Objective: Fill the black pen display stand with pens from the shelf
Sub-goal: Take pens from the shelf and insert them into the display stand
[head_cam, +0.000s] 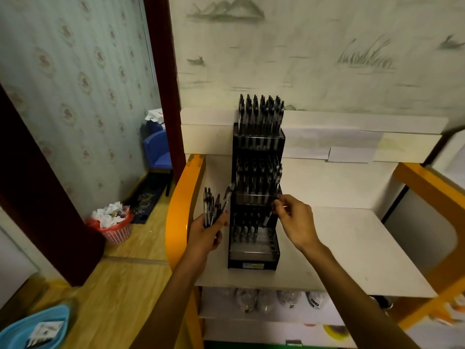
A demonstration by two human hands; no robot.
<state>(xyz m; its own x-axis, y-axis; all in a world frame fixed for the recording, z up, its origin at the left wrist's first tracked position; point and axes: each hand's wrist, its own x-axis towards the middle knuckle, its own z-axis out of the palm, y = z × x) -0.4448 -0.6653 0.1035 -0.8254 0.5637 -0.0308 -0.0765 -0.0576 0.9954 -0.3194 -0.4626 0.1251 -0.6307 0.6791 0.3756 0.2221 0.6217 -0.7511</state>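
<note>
we see the black pen display stand (255, 195) standing upright on the white shelf (352, 248), near its left end and close to the orange side panel (180, 210). it has three tiers: the top and middle tiers are full of pens, and the lowest tier has pens only in its left part and at its far right. our left hand (207, 233) is just left of the stand, with the fingers curled around a bundle of pens (214, 209) that point upward. our right hand (294, 217) is at the right side of the middle tier, and its fingertips (276, 205) pinch together on one pen (273, 210), which leans down toward the lowest tier. on the floor at the left we see a pink basket (115, 230) with crumpled paper.
</note>
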